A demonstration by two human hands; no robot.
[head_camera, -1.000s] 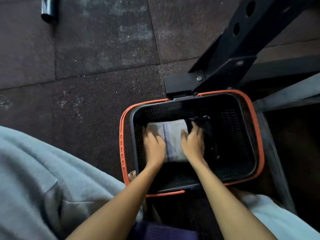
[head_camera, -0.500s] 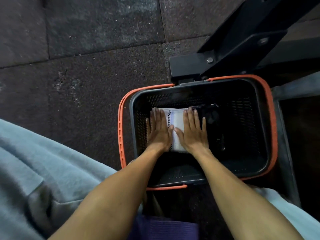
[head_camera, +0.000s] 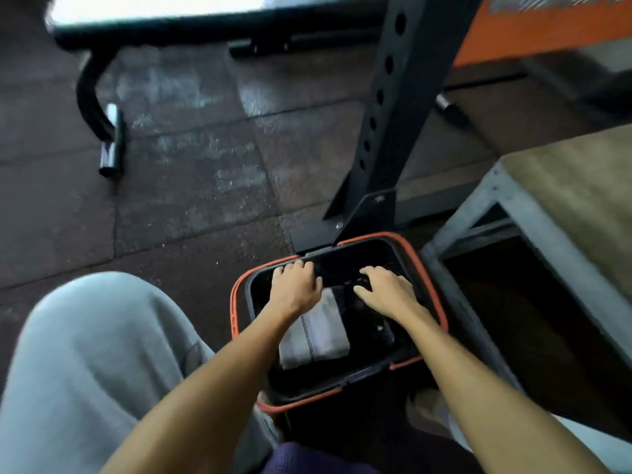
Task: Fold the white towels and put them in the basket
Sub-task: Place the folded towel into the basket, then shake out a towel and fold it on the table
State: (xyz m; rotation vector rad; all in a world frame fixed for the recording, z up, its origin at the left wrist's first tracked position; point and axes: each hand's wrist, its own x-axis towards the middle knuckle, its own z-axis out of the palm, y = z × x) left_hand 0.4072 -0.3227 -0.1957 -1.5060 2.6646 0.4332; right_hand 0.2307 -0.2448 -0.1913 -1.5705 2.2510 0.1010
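Your left hand [head_camera: 295,285] and right hand [head_camera: 388,290] have lifted off the folded white striped towel [head_camera: 316,336]. Both hover loose and empty over the black orange-rimmed plastic basket [head_camera: 234,302].

basket [head_camera: 252,297]: black body, its walls a mesh of small holes, with an orange rim and handles
towel [head_camera: 323,336]: white, with a narrow dark dotted stripe along its length
floor [head_camera: 191,186]: dark brown speckled tiles, with pale chalky scuffs
rack upright [head_camera: 388,97]: black, with a row of round holes
box [head_camera: 564,186]: pale grey frame, dull tan top
trousers [head_camera: 85,354]: light grey, plain
cloth [head_camera: 307,460] at the bottom edge: purple
panel [head_camera: 533,27] at the top right: orange
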